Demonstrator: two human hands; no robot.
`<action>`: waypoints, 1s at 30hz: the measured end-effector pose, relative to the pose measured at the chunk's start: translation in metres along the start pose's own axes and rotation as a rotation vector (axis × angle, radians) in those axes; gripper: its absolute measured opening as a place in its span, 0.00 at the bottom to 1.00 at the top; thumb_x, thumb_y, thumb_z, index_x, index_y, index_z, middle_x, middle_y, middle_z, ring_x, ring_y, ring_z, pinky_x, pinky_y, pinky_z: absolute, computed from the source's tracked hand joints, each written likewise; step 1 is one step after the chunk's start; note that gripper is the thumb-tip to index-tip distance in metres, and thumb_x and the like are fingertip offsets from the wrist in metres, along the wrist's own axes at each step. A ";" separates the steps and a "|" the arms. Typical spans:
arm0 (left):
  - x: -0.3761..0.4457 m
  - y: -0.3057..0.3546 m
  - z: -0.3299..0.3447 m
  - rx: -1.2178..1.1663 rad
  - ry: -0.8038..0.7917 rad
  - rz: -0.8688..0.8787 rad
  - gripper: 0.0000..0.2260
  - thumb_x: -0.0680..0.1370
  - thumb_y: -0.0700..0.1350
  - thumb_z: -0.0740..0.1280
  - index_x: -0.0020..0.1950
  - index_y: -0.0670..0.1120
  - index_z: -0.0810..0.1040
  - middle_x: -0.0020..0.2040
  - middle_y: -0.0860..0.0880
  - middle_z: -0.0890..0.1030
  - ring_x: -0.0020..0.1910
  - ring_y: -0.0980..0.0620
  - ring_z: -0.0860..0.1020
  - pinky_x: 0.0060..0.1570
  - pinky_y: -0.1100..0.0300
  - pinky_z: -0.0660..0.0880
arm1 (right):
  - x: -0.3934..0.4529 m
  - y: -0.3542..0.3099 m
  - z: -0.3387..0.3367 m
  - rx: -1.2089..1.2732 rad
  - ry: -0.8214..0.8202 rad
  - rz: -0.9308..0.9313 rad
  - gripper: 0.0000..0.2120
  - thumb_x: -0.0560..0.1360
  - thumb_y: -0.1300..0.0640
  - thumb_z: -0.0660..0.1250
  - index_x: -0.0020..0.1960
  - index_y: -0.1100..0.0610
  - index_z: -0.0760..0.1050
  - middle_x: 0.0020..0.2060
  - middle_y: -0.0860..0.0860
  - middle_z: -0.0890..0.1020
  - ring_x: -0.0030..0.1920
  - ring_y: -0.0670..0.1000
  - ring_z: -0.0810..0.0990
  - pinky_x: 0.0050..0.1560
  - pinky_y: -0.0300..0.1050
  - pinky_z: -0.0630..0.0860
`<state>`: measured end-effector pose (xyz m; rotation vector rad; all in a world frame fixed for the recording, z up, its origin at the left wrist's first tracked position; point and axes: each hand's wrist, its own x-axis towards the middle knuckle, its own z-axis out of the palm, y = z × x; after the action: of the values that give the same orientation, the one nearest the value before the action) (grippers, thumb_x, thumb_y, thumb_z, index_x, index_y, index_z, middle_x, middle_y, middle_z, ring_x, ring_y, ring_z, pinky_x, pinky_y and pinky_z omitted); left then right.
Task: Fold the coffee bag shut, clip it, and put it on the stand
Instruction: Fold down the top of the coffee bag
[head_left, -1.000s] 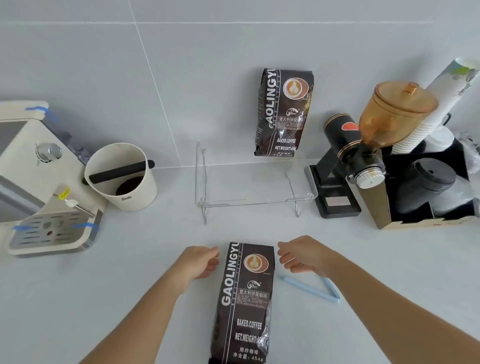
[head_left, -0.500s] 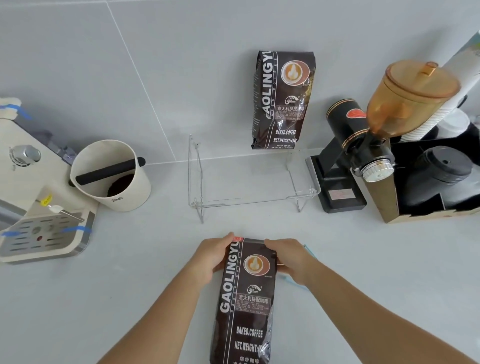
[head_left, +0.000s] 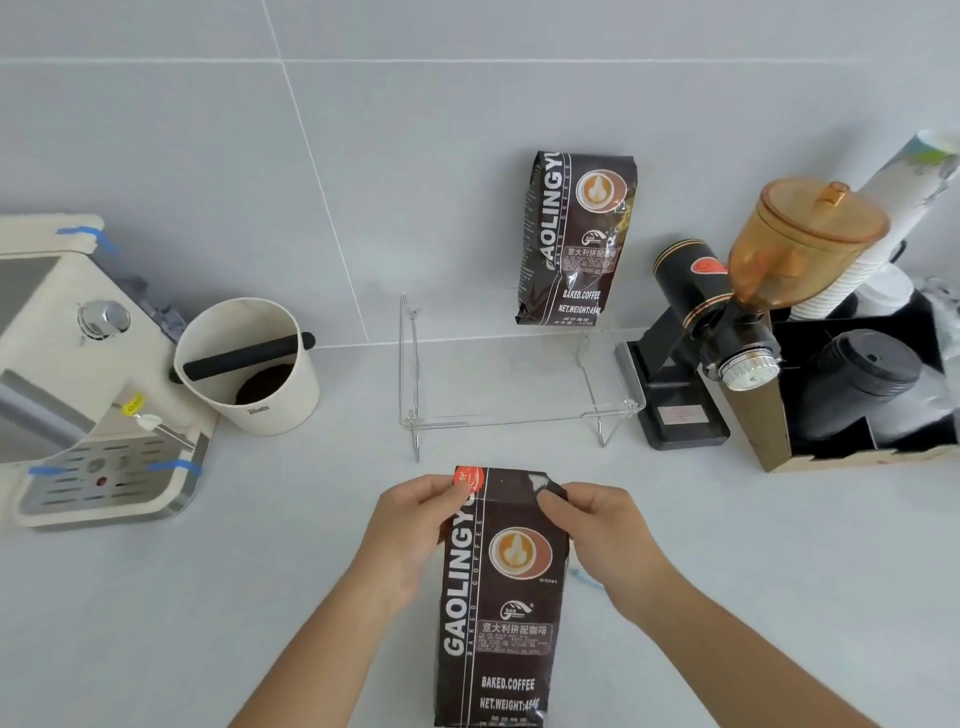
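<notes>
A dark brown coffee bag (head_left: 498, 597) lies flat on the counter in front of me, its top pointing away. My left hand (head_left: 410, 530) pinches the bag's top left corner and my right hand (head_left: 597, 530) pinches its top right corner. The top strip is bent over toward me. A light blue clip (head_left: 584, 577) lies on the counter, mostly hidden under my right hand. The clear acrylic stand (head_left: 519, 415) sits just beyond the bag. A second, identical coffee bag (head_left: 574, 239) stands upright on the stand's back right, against the wall.
A cream knock box (head_left: 249, 364) and an espresso machine (head_left: 78, 389) stand at the left. A black grinder with an amber hopper (head_left: 727, 322) and a box of cups and lids (head_left: 857, 395) stand at the right. The tiled wall rises behind.
Both hands closed in from beside the bag onto its top corners. The top edge has since been lifted and bent over toward me.
</notes>
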<state>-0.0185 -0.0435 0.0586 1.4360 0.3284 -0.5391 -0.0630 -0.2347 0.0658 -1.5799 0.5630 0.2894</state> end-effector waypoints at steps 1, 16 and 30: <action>-0.006 0.003 -0.001 -0.009 -0.006 0.025 0.05 0.75 0.40 0.70 0.45 0.41 0.85 0.42 0.41 0.87 0.38 0.49 0.83 0.40 0.61 0.77 | -0.009 -0.004 0.000 -0.009 0.006 -0.025 0.17 0.76 0.56 0.68 0.43 0.72 0.75 0.33 0.57 0.74 0.33 0.53 0.67 0.32 0.44 0.61; -0.064 0.029 -0.008 -0.029 -0.062 0.342 0.05 0.75 0.35 0.69 0.43 0.42 0.84 0.39 0.46 0.87 0.40 0.53 0.83 0.45 0.66 0.78 | -0.073 -0.031 0.007 -0.213 0.087 -0.404 0.14 0.77 0.61 0.66 0.37 0.50 0.85 0.35 0.47 0.88 0.38 0.47 0.84 0.39 0.39 0.79; -0.070 0.035 -0.008 0.095 0.062 0.357 0.16 0.72 0.35 0.73 0.53 0.54 0.79 0.38 0.49 0.88 0.38 0.55 0.86 0.42 0.69 0.78 | -0.070 -0.032 0.007 -0.239 0.202 -0.404 0.16 0.72 0.61 0.74 0.36 0.40 0.81 0.36 0.38 0.87 0.41 0.43 0.86 0.46 0.45 0.81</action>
<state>-0.0580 -0.0232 0.1240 1.5629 0.0911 -0.2219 -0.1045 -0.2147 0.1277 -1.9263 0.3587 -0.1142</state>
